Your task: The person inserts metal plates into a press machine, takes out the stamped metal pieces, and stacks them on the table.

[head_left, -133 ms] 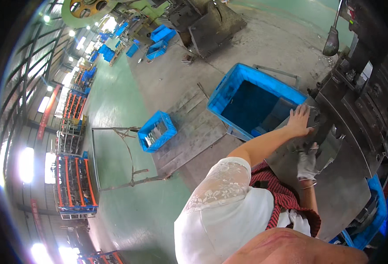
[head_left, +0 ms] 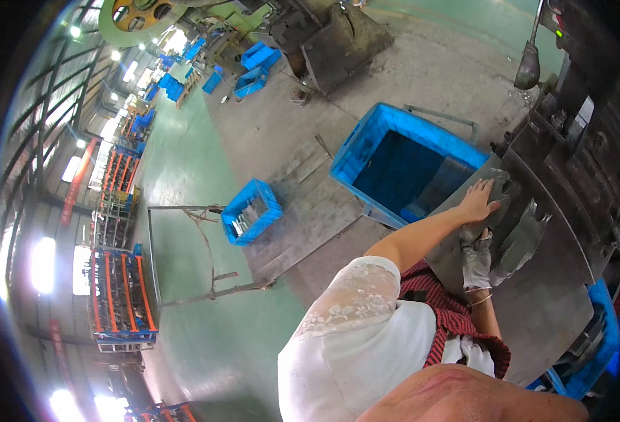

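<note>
both hands on the near side of the press, metal part by the right.

from where i stand: the blue bin (head_left: 426,133) is leftmost; next comes the bare left hand (head_left: 475,202), fingers stretched out, thumb apart, pinching nothing i can see. the gloved right hand (head_left: 476,261) is bent beside the grey part (head_left: 524,243), which lies on the surface (head_left: 545,316); whether its grip pinches the edge, i cannot tell. rightmost stands the dark press (head_left: 570,169). i'd handle that edge with the glove, lay the part flat, and give the press room from bare fingers.
</note>
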A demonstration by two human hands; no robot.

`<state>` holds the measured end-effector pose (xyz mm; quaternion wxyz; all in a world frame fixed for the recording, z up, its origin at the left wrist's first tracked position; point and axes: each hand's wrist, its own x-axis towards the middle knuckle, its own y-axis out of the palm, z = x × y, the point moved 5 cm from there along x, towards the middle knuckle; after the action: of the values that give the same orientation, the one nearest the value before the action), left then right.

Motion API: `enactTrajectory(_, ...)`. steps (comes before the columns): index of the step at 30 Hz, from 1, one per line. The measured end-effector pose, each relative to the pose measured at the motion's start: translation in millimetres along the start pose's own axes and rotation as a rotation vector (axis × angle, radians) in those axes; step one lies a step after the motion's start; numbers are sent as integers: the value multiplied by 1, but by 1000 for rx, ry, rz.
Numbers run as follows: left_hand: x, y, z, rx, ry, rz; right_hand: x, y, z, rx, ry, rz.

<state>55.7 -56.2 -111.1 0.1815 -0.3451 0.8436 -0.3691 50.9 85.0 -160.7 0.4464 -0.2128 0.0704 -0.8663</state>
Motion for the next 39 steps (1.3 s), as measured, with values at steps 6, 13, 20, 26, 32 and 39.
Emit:
enactTrajectory(6,3,-28,0,-25,-256,-42,14,-41,76,1104,566,-39)
enactTrajectory(13,17,-118,0,-774,-132,-413,68,-121,131,642,587,-93)
enactTrajectory(20,29,-58,-112,-1050,52,64,81,-118,89,288,391,-221)
enactTrajectory(26,6,-43,-23,290,82,-205,128,-190,25,-878,-20,-219)
enactTrajectory(32,3,-26,21,-106,-361,97,187,-209,9,-236,274,-424)
enactTrajectory(39,-2,-42,13,-217,-336,106,201,-221,0,31,329,-490)
